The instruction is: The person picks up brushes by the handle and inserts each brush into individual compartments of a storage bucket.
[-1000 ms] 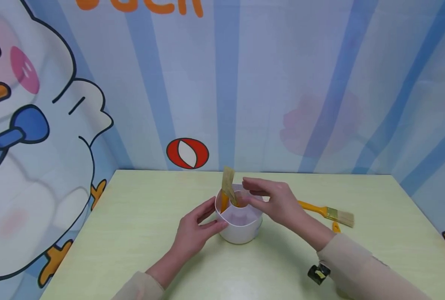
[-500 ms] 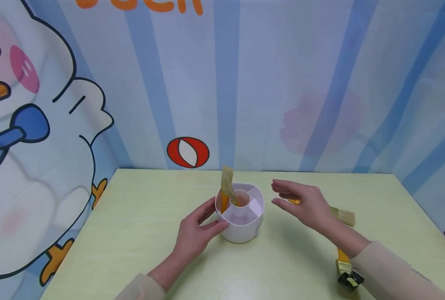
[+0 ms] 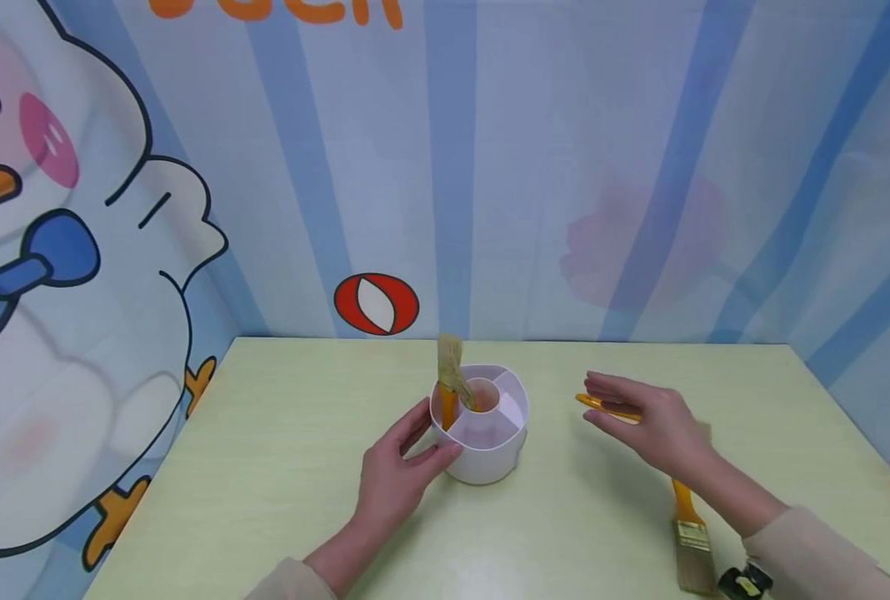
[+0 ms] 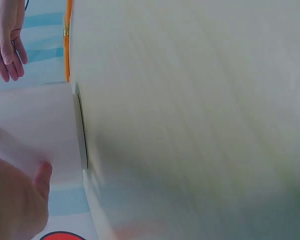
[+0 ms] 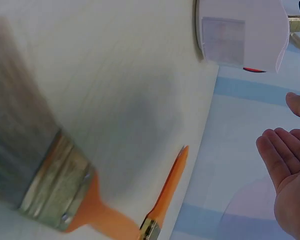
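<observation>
My left hand [image 3: 400, 471] holds a white round divided organizer [image 3: 478, 462] by its left side, thumb at the front rim and fingers behind. In the left wrist view that hand's thumb [image 4: 42, 180] lies on the organizer's wall. Two paintbrushes stand bristles up in it: one brush [image 3: 448, 354] in the left compartment, another [image 3: 464, 393] leaning from the centre cup. My right hand [image 3: 655, 421] hovers over the table to the right, fingers extended, nothing in them. Below it lies a paintbrush with an orange handle [image 3: 593, 402], partly hidden by the hand.
A wider flat paintbrush [image 3: 691, 542] lies nearer on the right, bristles toward me, under the right forearm; its bristles and metal band [image 5: 60, 180] loom large in the right wrist view. A printed curtain [image 3: 520, 208] rises behind the pale table [image 3: 302, 400].
My right hand has left the organizer and moved right, over the brushes on the table. My left hand keeps its hold; the brush in the left compartment leans slightly more left.
</observation>
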A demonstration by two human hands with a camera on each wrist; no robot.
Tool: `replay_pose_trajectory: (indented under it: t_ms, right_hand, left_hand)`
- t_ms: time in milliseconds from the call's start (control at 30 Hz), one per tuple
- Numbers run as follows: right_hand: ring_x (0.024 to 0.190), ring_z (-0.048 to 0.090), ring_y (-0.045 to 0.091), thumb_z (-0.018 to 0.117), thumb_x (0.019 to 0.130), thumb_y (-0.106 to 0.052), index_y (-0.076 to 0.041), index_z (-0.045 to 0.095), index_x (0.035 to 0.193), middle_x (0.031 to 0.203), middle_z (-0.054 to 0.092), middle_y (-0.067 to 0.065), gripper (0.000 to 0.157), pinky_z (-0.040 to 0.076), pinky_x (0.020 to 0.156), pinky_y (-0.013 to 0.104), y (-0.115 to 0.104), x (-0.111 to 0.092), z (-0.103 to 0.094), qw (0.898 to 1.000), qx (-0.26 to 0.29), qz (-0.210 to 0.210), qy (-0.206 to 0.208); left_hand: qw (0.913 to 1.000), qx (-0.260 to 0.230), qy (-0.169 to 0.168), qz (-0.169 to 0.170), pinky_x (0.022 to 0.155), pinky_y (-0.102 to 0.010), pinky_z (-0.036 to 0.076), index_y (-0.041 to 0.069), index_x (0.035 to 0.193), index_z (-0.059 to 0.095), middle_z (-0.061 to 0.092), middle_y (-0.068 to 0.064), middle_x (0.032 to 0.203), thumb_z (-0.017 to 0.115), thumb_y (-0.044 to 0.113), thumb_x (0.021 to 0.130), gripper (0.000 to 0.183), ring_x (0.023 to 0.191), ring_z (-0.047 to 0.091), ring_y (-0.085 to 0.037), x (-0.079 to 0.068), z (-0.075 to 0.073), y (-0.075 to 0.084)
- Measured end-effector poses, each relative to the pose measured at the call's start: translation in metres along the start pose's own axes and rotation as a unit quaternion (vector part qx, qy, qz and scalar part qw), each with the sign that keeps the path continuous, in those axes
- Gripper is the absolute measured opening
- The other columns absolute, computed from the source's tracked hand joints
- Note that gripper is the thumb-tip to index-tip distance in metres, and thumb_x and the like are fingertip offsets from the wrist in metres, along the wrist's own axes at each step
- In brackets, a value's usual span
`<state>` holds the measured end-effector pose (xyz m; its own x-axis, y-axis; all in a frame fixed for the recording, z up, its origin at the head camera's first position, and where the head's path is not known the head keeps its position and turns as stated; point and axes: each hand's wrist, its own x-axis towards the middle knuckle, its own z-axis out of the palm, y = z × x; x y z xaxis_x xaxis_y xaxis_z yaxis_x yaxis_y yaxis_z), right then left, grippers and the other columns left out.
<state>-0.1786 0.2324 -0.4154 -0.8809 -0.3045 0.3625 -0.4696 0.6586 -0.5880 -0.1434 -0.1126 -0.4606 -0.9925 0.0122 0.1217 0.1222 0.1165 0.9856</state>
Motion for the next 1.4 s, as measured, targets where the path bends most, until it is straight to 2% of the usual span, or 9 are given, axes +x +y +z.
replay_pose_trajectory:
  t_ms: [167, 400, 600, 833, 967, 1100, 1233, 1400]
  right_hand:
    - [0.108, 0.078, 0.032, 0.084, 0.093, -0.013, -0.002, 0.068, 0.142, 0.13, 0.076, 0.014, 0.052, 0.065, 0.09, 0.045, 0.008, -0.01, -0.008, 1.0, -0.012, 0.02, -0.005]
    - [0.106, 0.077, 0.035, 0.086, 0.092, -0.014, -0.002, 0.069, 0.14, 0.126, 0.077, 0.014, 0.051, 0.065, 0.087, 0.035, 0.019, -0.021, -0.013, 1.0, -0.018, 0.025, 0.002]
    - [0.106, 0.077, 0.035, 0.085, 0.093, -0.016, -0.001, 0.069, 0.139, 0.127, 0.076, 0.017, 0.051, 0.066, 0.085, 0.038, 0.027, -0.03, -0.017, 0.999, -0.02, 0.028, -0.004]
    - [0.109, 0.076, 0.038, 0.083, 0.096, -0.022, -0.001, 0.067, 0.143, 0.135, 0.072, 0.019, 0.053, 0.065, 0.088, 0.047, 0.034, -0.041, -0.024, 0.997, -0.04, 0.06, -0.042]
    - [0.111, 0.075, 0.041, 0.082, 0.096, -0.026, -0.001, 0.067, 0.143, 0.138, 0.07, 0.021, 0.055, 0.064, 0.089, 0.051, 0.038, -0.048, -0.029, 0.994, -0.053, 0.064, -0.068]
    - [0.117, 0.071, 0.043, 0.083, 0.096, -0.029, -0.003, 0.067, 0.143, 0.14, 0.068, 0.022, 0.056, 0.062, 0.093, 0.059, 0.045, -0.054, -0.035, 0.991, -0.084, 0.046, -0.09]
    - [0.125, 0.065, 0.047, 0.083, 0.096, -0.03, -0.005, 0.066, 0.145, 0.142, 0.067, 0.022, 0.057, 0.058, 0.095, 0.065, 0.054, -0.059, -0.038, 0.988, -0.111, 0.028, -0.105]
    - [0.131, 0.06, 0.05, 0.08, 0.097, -0.035, -0.004, 0.064, 0.147, 0.146, 0.063, 0.023, 0.06, 0.057, 0.097, 0.068, 0.062, -0.061, -0.039, 0.983, -0.127, 0.038, -0.13]
  left_hand:
    - [0.9996, -0.005, 0.029, -0.006, 0.097, -0.031, 0.061, 0.009, 0.154, 0.057, 0.059, -0.009, 0.155, 0.089, 0.023, 0.091, 0.072, 0.144, 0.056, -0.031, -0.007, 0.007, 0.002]
    - [0.9986, -0.005, 0.053, 0.0, 0.095, -0.031, 0.062, 0.009, 0.152, 0.06, 0.063, -0.01, 0.151, 0.09, 0.025, 0.09, 0.07, 0.141, 0.059, -0.031, -0.014, 0.013, 0.001]
    - [0.9984, -0.018, 0.054, 0.004, 0.095, -0.031, 0.062, 0.009, 0.151, 0.061, 0.062, -0.012, 0.151, 0.089, 0.021, 0.091, 0.067, 0.141, 0.059, -0.033, -0.021, 0.015, 0.002]
    - [0.9989, -0.015, 0.044, -0.006, 0.096, -0.03, 0.062, 0.008, 0.151, 0.06, 0.061, -0.012, 0.152, 0.088, 0.021, 0.092, 0.067, 0.141, 0.059, -0.032, -0.027, 0.012, 0.006]
    - [0.9989, 0.003, 0.045, -0.016, 0.098, -0.032, 0.061, 0.007, 0.152, 0.059, 0.06, -0.012, 0.154, 0.088, 0.021, 0.091, 0.069, 0.141, 0.059, -0.032, -0.027, 0.007, 0.005]
    - [0.9982, 0.023, 0.053, -0.016, 0.102, -0.036, 0.059, 0.005, 0.154, 0.057, 0.057, -0.012, 0.157, 0.088, 0.021, 0.092, 0.071, 0.142, 0.058, -0.032, -0.021, 0.002, 0.003]
    - [0.9978, 0.021, 0.062, -0.012, 0.105, -0.039, 0.057, 0.004, 0.154, 0.056, 0.057, -0.013, 0.157, 0.088, 0.019, 0.091, 0.072, 0.142, 0.058, -0.032, -0.015, -0.001, 0.0]
    - [0.998, 0.02, 0.058, -0.012, 0.104, -0.041, 0.057, 0.004, 0.154, 0.056, 0.056, -0.013, 0.158, 0.088, 0.021, 0.091, 0.073, 0.142, 0.058, -0.034, -0.011, 0.0, -0.004]
